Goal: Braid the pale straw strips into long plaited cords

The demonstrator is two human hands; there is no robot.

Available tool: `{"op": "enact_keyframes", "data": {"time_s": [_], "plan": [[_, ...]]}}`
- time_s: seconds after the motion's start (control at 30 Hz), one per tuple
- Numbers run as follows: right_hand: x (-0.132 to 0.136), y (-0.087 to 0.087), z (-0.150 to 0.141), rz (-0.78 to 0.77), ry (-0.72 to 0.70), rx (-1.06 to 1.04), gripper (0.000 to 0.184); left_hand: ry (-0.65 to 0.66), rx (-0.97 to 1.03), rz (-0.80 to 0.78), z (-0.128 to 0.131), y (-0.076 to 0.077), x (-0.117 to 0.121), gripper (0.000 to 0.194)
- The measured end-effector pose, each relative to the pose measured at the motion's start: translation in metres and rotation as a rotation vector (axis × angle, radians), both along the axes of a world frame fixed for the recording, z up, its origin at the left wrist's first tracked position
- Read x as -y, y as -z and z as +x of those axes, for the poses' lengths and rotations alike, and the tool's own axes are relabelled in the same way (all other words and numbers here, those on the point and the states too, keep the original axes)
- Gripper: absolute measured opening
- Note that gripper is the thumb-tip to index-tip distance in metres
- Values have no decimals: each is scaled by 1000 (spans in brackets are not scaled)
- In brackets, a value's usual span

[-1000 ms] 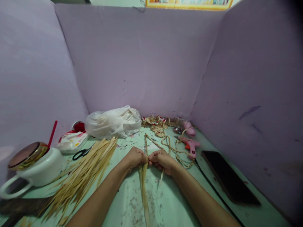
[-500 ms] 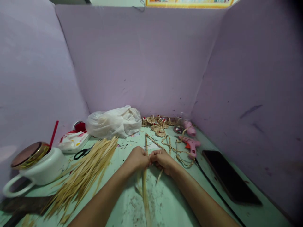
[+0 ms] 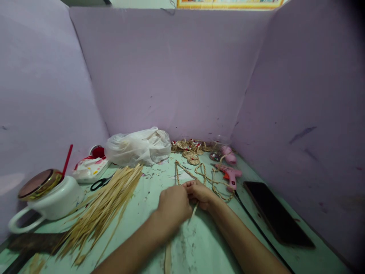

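Ok, using the pink glue gun [image 3: 232, 174] as the marker: your braided cord [image 3: 177, 171] lies left of it on the desk [image 3: 208, 247], with loops running right up by the handle. Its near end goes in behind your hands, well left of the glue gun and a bit closer to you. Your right hand [image 3: 199, 195] has thumb and finger together, and the grip looks clamped on a pale strand [image 3: 194, 211] whose short end pokes out below. Your left hand [image 3: 175, 205] is right up against it, curled and blurry, so I honestly can't tell if that grip has anything in it. There's also a loose strand [image 3: 167, 259] showing below your left forearm [image 3: 134, 243], nearer you than the glue gun.

Looks to me like you're working strands at the end of the braid. I'd park the right pinch right on the last crossing so nothing loosens, lay each strand over flat, and snug it with even tension. Don't yank, fiber like that could split. Straighten the loose strand before crossing it so it doesn't twist. And I'd slide those loops clear of the glue gun, since a snag could pull things crooked.
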State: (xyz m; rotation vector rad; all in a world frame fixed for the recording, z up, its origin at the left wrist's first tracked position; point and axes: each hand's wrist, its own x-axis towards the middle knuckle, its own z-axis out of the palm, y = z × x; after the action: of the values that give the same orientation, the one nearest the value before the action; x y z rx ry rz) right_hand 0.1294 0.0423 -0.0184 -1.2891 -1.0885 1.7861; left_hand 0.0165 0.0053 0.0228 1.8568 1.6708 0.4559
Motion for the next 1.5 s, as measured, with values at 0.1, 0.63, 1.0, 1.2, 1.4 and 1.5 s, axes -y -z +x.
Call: {"op": "enact_keyframes", "data": {"time_s": [0.1,0.63,1.0,1.2,1.4,1.5], "plan": [[0,-2,2,-4,-72,-24,3,-167,-6,158,-20,-8,-22,13],[-1,-3,-2,265,-84,355,7,-152,445,-378,-19,24,-34,12],[12,-30,-3,480,-105,1001,12,-245,501,-349,-12,20,-30,15],[30,-38,-21,627,-142,1246,16,-233,562,-468,-19,28,-36,13],[29,-47,-13,571,-236,1130,16,-90,631,-430,-27,28,-38,7],[14,-46,3,460,-22,950,18,-44,673,-498,-33,25,-40,8]]}}
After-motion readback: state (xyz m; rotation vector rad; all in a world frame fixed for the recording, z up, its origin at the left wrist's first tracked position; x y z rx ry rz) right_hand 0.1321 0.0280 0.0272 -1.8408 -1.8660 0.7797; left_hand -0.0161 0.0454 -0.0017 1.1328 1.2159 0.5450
